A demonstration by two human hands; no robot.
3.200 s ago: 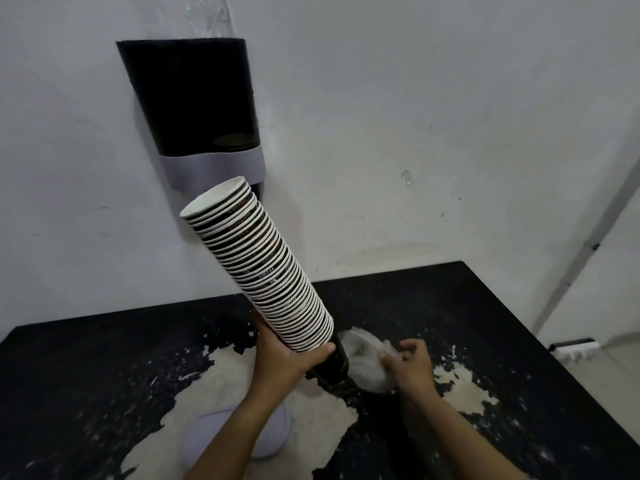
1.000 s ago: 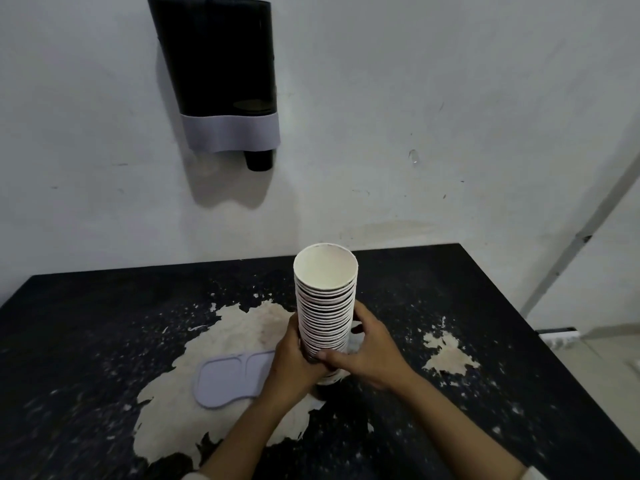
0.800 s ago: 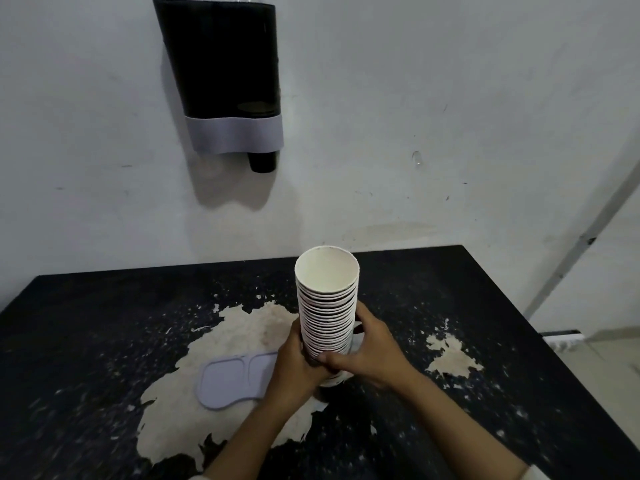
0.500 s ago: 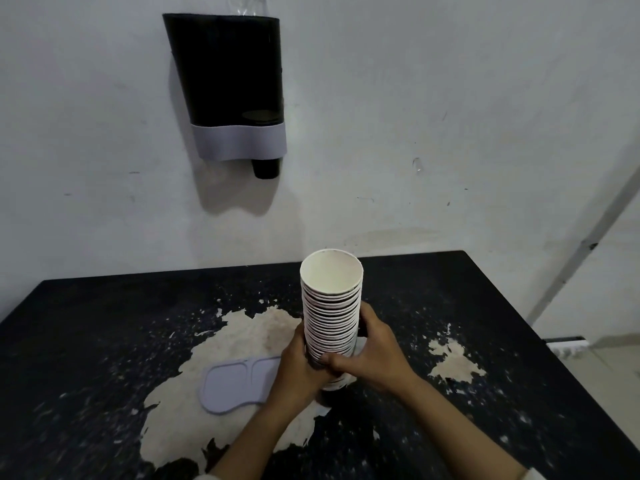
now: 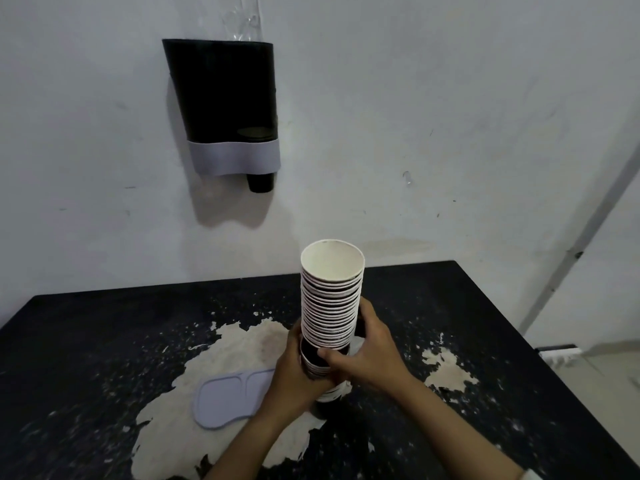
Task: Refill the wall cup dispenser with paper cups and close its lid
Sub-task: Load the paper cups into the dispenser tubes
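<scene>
A tall stack of paper cups [image 5: 330,299] stands upright over the black table, mouths up. A gap shows low in the stack, where an upper part sits lifted off a lower part. My left hand [image 5: 294,374] grips the lower cups from the left. My right hand [image 5: 363,351] grips the stack from the right, thumb across the dark gap. The black wall cup dispenser [image 5: 225,109] with a grey band hangs on the wall up left, a dark cup [image 5: 260,182] poking from its bottom. Its grey lid [image 5: 230,398] lies flat on the table left of my hands.
The black table [image 5: 86,341] has worn pale patches in its middle and right. A white wall stands behind. A grey pipe [image 5: 581,244] runs diagonally down the wall at right, with a white power strip [image 5: 557,353] on the floor beyond the table edge.
The stack went from tilted in my left hand alone to upright with both hands on it. Over the last second a dark gap has opened low in the stack.
</scene>
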